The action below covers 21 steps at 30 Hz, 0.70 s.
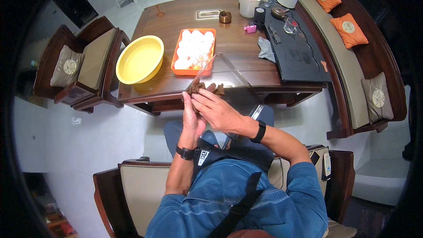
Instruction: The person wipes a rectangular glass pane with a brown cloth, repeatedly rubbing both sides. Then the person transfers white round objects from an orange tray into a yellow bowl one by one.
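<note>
Over my lap and the table's front edge, a clear rectangular lid or shallow box point(238, 72) is held up at a tilt. My left hand point(193, 119) grips its left edge, thumb pointing up along it. A crumpled brown cloth point(216, 89) is bunched at that same edge. With fingers stretched flat, my right hand point(216, 110) presses the cloth against the clear piece, close beside the left hand. The fingers hide part of the cloth and of the edge.
On the wooden table point(185, 10) stand a yellow basin point(140, 61) and an orange tray point(190, 72) of glaring white rounded objects. Rightward are a grey cloth point(266, 49), a pink object point(250, 29), a black tea tray point(297, 62) with glassware, and a white pitcher point(249, 5).
</note>
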Tool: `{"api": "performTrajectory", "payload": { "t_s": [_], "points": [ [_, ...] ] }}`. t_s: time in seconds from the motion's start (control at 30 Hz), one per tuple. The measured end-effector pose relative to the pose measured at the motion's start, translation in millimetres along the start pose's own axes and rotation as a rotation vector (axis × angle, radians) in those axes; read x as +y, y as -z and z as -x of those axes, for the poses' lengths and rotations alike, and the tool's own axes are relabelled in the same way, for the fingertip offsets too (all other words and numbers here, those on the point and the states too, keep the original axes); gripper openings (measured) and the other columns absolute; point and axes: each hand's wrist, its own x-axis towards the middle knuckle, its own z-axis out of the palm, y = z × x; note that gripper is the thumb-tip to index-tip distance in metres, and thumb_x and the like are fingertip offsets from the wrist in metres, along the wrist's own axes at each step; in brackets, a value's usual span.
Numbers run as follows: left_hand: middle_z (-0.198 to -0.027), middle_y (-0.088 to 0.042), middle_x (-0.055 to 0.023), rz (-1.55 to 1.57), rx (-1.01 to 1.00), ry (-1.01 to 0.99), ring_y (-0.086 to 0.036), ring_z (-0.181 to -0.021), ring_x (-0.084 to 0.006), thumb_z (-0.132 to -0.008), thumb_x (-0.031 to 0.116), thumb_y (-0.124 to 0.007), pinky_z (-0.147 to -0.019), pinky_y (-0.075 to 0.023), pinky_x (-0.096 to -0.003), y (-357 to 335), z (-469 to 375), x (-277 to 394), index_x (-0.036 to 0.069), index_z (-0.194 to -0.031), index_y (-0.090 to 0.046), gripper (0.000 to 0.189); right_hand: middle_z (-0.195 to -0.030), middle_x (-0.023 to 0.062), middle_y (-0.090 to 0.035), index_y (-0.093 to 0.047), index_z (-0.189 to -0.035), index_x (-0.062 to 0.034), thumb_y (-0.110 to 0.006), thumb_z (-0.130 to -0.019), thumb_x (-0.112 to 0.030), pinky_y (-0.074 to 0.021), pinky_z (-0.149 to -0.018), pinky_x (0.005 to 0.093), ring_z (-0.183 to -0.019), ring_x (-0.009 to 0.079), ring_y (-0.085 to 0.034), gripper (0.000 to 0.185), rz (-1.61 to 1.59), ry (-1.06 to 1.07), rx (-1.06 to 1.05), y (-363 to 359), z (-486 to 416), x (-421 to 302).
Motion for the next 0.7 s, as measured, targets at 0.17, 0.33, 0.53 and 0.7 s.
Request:
{"api": "performTrajectory", "payload": {
  "t_s": [0.17,0.33,0.53,0.7],
  "points": [
    [-0.15,-0.055,-0.0116,0.044,-0.06,-0.04,-0.058,-0.133,-0.0329,-0.1,0.076,-0.041,-0.105,-0.0522,-0.0582,-0.3,0.9,10.4,0.018,-0.158,-0.038,0.083,-0.135,0.0249,-0.058,-0.055,-0.128,0.0005,-0.063,-0.091,-0.005,-0.0455,-0.113,0.0474,-0.137,0.0425,-0.05,0.039,0.112,-0.128,0.062,14.5,-13.7,30.7],
    [-0.151,-0.051,-0.0239,0.033,-0.043,-0.095,-0.058,-0.131,-0.0412,-0.099,0.078,-0.037,-0.105,-0.0518,-0.0601,-8.8,7.9,19.8,0.02,-0.163,-0.03,0.086,-0.13,0.0185,-0.059,-0.056,-0.122,-0.0001,-0.059,-0.086,-0.005,-0.0501,-0.1,0.0461,-0.122,0.0369,-0.057,0.037,0.362,-0.198,0.065,22.1,-6.0,52.3],
    [-0.154,-0.049,-0.025,0.003,-0.002,-0.302,-0.054,-0.136,-0.045,-0.097,0.08,-0.04,-0.109,-0.047,-0.0658,-5.0,1.9,37.9,0.023,-0.161,-0.035,0.086,-0.104,0.0157,-0.054,-0.059,-0.106,-0.004,-0.062,-0.089,-0.005,-0.0514,-0.086,0.0456,-0.099,0.0361,-0.057,0.017,0.268,-0.535,-0.015,8.1,37.7,29.1],
    [-0.153,-0.05,-0.0245,-0.074,-0.003,-0.259,-0.054,-0.136,-0.0441,-0.099,0.078,-0.039,-0.11,-0.0465,-0.0648,-5.5,-3.8,32.3,0.024,-0.161,-0.036,0.082,-0.106,0.0184,-0.053,-0.058,-0.102,-0.0021,-0.065,-0.086,-0.002,-0.0489,-0.088,0.0467,-0.098,0.0389,-0.053,0.018,-0.099,-0.327,-0.074,-15.2,44.8,-7.1]
  ]
}}
